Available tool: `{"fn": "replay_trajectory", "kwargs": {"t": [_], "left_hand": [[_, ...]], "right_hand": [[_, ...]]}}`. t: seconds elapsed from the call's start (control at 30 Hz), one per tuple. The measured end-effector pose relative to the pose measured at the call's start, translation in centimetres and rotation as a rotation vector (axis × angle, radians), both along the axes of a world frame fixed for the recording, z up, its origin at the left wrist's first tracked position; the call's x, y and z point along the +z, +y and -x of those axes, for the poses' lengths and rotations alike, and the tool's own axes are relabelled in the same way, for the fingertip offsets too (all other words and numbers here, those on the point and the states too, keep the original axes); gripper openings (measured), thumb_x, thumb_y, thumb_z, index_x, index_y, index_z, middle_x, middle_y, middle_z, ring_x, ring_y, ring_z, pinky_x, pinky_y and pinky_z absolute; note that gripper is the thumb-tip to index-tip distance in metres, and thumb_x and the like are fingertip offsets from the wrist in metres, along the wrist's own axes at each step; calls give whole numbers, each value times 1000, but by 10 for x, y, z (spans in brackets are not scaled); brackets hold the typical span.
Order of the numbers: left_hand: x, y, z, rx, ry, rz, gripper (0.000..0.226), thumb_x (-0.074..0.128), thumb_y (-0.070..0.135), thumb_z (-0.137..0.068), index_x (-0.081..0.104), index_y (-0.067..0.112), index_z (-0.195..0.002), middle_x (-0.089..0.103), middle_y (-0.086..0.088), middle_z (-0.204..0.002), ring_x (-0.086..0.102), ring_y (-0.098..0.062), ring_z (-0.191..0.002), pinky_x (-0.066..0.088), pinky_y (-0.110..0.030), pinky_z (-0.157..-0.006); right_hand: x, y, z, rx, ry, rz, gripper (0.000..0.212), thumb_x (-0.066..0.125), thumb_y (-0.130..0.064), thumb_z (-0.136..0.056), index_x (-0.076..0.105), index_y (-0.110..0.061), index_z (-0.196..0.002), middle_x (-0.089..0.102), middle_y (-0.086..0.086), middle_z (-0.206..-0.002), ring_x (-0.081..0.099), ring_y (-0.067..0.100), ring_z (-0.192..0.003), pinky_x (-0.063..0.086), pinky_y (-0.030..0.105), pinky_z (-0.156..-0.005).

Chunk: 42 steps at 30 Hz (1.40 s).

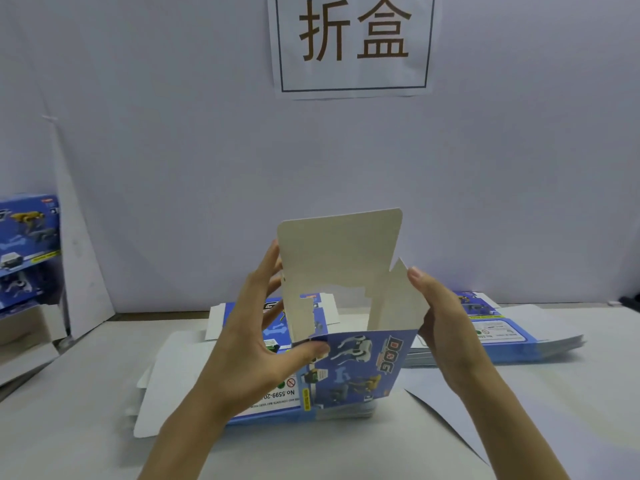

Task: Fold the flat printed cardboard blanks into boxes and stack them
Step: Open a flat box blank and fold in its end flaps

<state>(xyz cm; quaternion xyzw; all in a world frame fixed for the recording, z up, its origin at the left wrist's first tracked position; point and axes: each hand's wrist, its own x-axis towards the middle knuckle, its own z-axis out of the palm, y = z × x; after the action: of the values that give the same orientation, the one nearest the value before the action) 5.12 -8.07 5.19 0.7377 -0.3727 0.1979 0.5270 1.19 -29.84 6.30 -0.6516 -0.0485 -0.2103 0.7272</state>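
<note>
Both hands, the left hand (256,344) and right hand (440,317), gripped one half-opened blue printed cardboard box (353,365), its white flaps unfolded, while flat blue-and-white blanks (519,337) waited on the white counter (86,427) and finished blue boxes (27,237) stood stacked leftward.

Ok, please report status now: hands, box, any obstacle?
Left hand and right hand both gripping the half-formed box, top flaps open. Flat blanks beneath. Nothing blocking.

I see both forearms raised: my left hand (256,337) pinches with thumb forward, and my right hand (440,317) is cupped, its fingertips apparently hidden.
</note>
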Motion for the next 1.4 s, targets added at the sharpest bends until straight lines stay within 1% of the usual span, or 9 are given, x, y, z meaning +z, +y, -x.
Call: {"fn": "replay_trajectory", "kwargs": {"t": [0.2, 0.3, 0.5, 0.7, 0.9, 1.03, 1.1, 1.23, 1.4], "left_hand": [[-3, 0, -4, 19, 17, 32, 113, 82, 29, -60, 12, 42, -148, 42, 20, -143, 40, -1, -132, 42, -14, -99], [-3, 0, -5, 21, 36, 63, 108, 81, 24, -61, 17, 40, -146, 41, 20, -143, 41, -1, -132, 44, -9, -93], [-4, -1, -4, 16, 33, 84, 103, 80, 21, -61, 20, 44, -141, 40, 22, -142, 41, 2, -130, 43, -6, -89], [-1, 6, -6, 33, -8, 99, 105, 79, 26, -63, 15, 52, -141, 39, 38, -136, 43, 5, -128, 47, -6, -84], [-3, 9, -10, 29, -17, 91, 105, 80, 23, -66, 15, 49, -145, 38, 31, -141, 44, 2, -128, 46, -5, -82], [-4, 2, -8, 67, -63, 42, 92, 75, 30, -70, 20, 41, -144, 31, 28, -142, 40, 5, -128, 43, -1, -81], [-4, 0, -7, 102, -134, 9, 83, 73, 39, -73, 25, 42, -140, 25, 31, -142, 34, 7, -130, 41, 1, -83], [-6, 5, -13, 142, -241, -29, 77, 68, 53, -74, 29, 47, -141, 18, 35, -146, 26, 10, -133, 39, -3, -92], [-14, 3, -19, 99, -202, 34, 68, 56, 73, -74, 32, 51, -134, 24, 32, -143, 31, 7, -131, 47, -4, -80]], "right_hand": [[-12, -3, -8, 117, -9, -301, 23, 61, -38, -73, 78, -23, -73, 71, -1, -78, 66, 10, -70, 52, 17, -59], [-22, 1, -13, 227, -42, -320, 29, 55, -31, -80, 77, -18, -94, 73, 5, -94, 68, 15, -80, 54, 22, -63], [-25, -6, -14, 144, 41, -95, 62, 59, -42, -73, 46, -39, -134, 58, -8, -130, 65, 10, -108, 56, 27, -77], [-1, -20, 1, -315, -289, 306, 19, 58, -34, -91, 63, -39, -109, 68, -27, -107, 61, -7, -105, 49, 12, -86], [0, -11, 7, -466, -375, 821, 33, 50, -34, -90, 67, -26, -118, 60, -25, -115, 54, -12, -107, 44, 8, -89], [-1, -13, 7, -532, -337, 842, 33, 51, -39, -94, 75, -19, -106, 65, -26, -100, 59, -6, -89, 50, 19, -79], [2, -14, 9, -553, -361, 854, 31, 54, -39, -94, 74, -20, -107, 58, -32, -101, 58, -9, -92, 51, 24, -82], [3, -9, 11, -535, -393, 914, 37, 53, -36, -89, 67, -21, -121, 65, -14, -106, 61, 8, -95, 52, 29, -80], [1, -9, 9, -543, -389, 924, 30, 53, -32, -88, 74, -18, -105, 66, -4, -115, 58, 11, -105, 49, 32, -87]]}}
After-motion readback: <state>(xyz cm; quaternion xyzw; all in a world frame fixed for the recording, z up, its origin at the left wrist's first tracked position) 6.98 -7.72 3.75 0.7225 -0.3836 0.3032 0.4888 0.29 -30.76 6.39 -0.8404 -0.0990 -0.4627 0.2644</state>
